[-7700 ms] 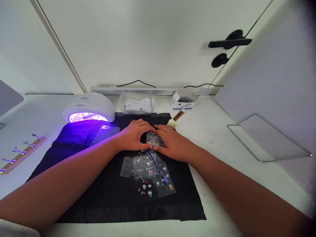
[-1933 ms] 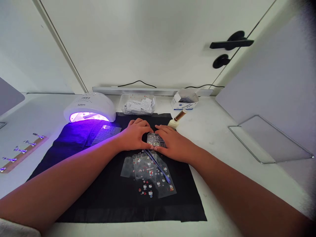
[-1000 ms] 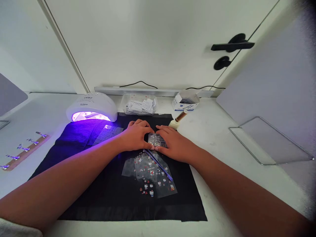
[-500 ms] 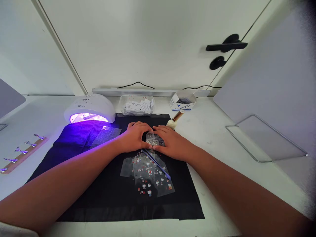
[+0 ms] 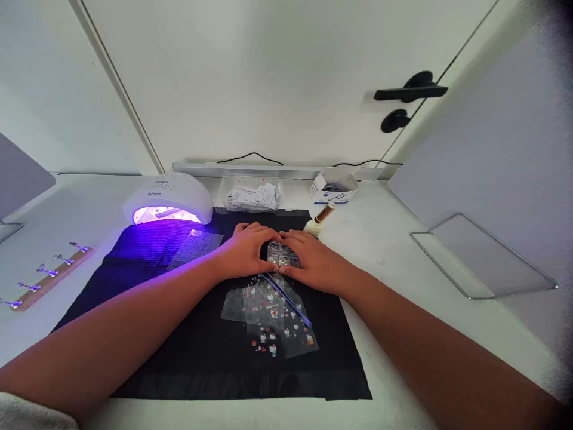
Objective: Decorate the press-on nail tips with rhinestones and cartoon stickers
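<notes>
A clear plastic gem box point(image 5: 283, 255) lies on the black cloth mat point(image 5: 179, 346), behind the transparent sticker sheets point(image 5: 268, 310).

Lit nail lamp point(image 5: 168, 198) — stickers point(image 5: 262, 307), tweezers point(image 5: 287, 301)

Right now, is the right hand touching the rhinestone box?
Touching. The head view shows the right hand resting against the rhinestone box, no gap; the left hand meets its other side.

I note: my box point(image 5: 283, 255) clear, silver-speckled; mat point(image 5: 179, 346) black; lamp point(image 5: 168, 194) white, glowing violet; sticker sheets point(image 5: 262, 310) red-and-white figured
</notes>
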Tool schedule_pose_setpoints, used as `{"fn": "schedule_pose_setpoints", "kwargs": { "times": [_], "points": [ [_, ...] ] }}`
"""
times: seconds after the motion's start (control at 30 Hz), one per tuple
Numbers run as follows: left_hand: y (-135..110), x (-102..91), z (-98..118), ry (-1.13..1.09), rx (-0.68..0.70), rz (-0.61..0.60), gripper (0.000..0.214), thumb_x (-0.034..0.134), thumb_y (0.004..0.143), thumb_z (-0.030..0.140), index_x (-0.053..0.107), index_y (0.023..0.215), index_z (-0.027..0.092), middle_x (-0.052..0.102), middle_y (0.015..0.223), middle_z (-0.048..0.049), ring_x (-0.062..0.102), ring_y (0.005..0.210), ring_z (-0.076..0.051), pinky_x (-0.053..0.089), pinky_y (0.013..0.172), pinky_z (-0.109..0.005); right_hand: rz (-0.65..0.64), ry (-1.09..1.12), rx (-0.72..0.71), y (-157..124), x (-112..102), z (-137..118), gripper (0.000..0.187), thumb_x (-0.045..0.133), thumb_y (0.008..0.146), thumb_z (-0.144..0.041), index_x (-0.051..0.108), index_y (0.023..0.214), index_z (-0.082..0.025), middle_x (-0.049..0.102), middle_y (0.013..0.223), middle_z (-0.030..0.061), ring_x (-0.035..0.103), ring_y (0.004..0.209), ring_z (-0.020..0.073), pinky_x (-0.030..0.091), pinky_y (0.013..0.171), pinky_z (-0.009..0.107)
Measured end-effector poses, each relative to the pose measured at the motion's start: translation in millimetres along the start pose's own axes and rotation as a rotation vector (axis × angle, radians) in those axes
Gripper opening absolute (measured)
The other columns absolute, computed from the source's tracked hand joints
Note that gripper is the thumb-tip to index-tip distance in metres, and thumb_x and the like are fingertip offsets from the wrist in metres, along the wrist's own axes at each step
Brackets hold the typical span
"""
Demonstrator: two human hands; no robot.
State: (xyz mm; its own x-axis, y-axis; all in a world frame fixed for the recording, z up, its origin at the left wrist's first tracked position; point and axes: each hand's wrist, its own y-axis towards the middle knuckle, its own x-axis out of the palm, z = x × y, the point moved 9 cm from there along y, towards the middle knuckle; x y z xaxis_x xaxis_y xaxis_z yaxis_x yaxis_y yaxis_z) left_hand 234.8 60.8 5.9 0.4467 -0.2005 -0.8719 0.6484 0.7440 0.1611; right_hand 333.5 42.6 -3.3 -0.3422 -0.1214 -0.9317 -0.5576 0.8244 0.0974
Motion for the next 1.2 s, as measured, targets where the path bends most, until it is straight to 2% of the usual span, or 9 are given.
{"fn": "schedule_pose_setpoints", "kwargs": {
  "times": [0.4, 0.77, 1.2],
  "points": [
    [1.8, 0.3, -2.6, 0.011, 0.002, 0.011, 0.041, 0.079, 0.067, 0.042, 0.065, 0.101, 0.023, 0.069, 0.11, -0.0017, 0.056, 0.113, -0.026, 0.028, 0.103, -0.049, -0.017, -0.021, -0.002, 0.7, 0.8, -0.9, 0.05, 0.066, 0.083, -0.036, 0.058, 0.125, -0.01, 0.05, 0.144, 0.019, 0.043, 0.137, 0.0338, 0.038, 0.114, 0.054],
    [2.7, -0.9, -3.4, -0.009, -0.029, 0.006, 0.046, 0.081, 0.064, 0.04, 0.065, 0.102, 0.02, 0.07, 0.111, -0.0037, 0.059, 0.113, -0.026, 0.029, 0.102, -0.048, -0.026, -0.015, 0.005, 0.7, 1.3, -0.3, 0.052, 0.064, 0.083, -0.037, 0.058, 0.126, -0.007, 0.049, 0.145, 0.0201, 0.042, 0.138, 0.0343, 0.036, 0.115, 0.054],
    [2.6, -3.0, 0.0, -0.002, -0.008, 0.007, 0.043, 0.081, 0.065, 0.04, 0.068, 0.101, 0.021, 0.072, 0.111, -0.0037, 0.061, 0.111, -0.026, 0.028, 0.1, -0.046, -0.028, -0.003, 0.012, 0.7, 1.8, 0.7, 0.053, 0.065, 0.083, -0.038, 0.058, 0.126, -0.009, 0.048, 0.146, 0.0193, 0.042, 0.138, 0.0339, 0.036, 0.115, 0.054]
  ]
}}
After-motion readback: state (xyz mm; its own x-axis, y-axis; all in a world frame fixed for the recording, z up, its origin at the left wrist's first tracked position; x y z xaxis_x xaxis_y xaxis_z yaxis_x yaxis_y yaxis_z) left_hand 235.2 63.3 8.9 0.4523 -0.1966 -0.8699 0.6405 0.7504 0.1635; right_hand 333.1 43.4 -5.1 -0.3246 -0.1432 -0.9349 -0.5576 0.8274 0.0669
